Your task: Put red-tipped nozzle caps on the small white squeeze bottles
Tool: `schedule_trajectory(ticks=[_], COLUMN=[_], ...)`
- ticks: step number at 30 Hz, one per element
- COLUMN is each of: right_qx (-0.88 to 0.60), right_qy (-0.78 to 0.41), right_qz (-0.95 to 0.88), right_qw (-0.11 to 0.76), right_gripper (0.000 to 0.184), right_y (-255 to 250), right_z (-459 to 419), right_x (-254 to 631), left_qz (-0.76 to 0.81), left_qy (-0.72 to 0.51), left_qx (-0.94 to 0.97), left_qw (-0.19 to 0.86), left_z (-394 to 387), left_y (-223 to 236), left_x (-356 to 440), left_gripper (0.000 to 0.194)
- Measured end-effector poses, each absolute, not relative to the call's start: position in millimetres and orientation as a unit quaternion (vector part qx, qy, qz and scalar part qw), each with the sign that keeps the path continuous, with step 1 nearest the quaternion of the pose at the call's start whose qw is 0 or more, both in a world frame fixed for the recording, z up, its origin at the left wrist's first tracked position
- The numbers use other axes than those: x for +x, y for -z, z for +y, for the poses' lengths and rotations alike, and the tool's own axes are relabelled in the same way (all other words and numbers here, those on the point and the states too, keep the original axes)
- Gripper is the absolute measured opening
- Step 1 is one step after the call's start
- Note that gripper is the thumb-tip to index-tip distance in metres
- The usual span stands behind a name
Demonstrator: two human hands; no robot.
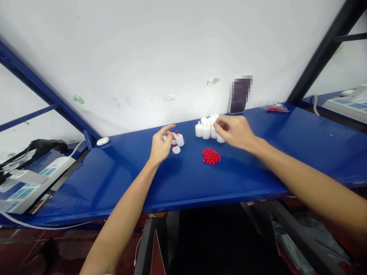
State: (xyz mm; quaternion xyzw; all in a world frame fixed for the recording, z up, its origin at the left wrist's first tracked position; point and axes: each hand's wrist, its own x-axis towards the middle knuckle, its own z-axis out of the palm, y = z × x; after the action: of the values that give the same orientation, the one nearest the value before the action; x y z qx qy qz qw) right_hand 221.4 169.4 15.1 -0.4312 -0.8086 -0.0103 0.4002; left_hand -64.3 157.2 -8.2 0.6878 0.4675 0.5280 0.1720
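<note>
My right hand [236, 131] reaches into a group of small white plastic dropper bottles [206, 131], its thumb and fingers pinched on one of them; the fingers partly hide it. My left hand [161, 146] is held beside a few white bottles with red tips [179, 140], its index finger stretched out and its fingers apart. I see nothing held in it, though its fingers overlap the nearest bottles. In front of these sits a low white piece with a red tip [176, 149]. A pile of small red caps [211, 156] lies between my hands, closer to me.
Everything stands on a blue table [177, 183] against a white wall. A dark phone-like device [238, 105], partly pixelated, leans on the wall. Farther right lies a clear bag with red contents [276, 108]. A white rounded object [103, 141] and power strips [43, 179] are at the left.
</note>
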Motion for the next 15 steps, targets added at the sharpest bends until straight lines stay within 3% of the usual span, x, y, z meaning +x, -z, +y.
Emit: schedule_trajectory(ticks=[6,10,15], right_qx=[-0.498,-0.519,-0.552], right_qy=[0.048,0.046,0.048], right_qz=[-0.785,-0.800,-0.809], right_qw=[0.364,0.297,0.196], right_gripper=[0.026,0.027,0.028], right_y=[-24.8,-24.2,-17.9], right_z=[178.3,182.0,188.2], right_x=[236.1,239.8,242.2], left_qz=[0.449,0.413,0.414], left_qy=[-0.533,-0.538,-0.552], left_qx=[0.673,0.677,0.679], left_qw=[0.249,0.285,0.253], left_z=[161.1,166.7,168.6], left_y=[7.1,10.8,11.8], left_x=[-66.9,-70.1,-69.8], left_gripper=[0.028,0.038,0.044])
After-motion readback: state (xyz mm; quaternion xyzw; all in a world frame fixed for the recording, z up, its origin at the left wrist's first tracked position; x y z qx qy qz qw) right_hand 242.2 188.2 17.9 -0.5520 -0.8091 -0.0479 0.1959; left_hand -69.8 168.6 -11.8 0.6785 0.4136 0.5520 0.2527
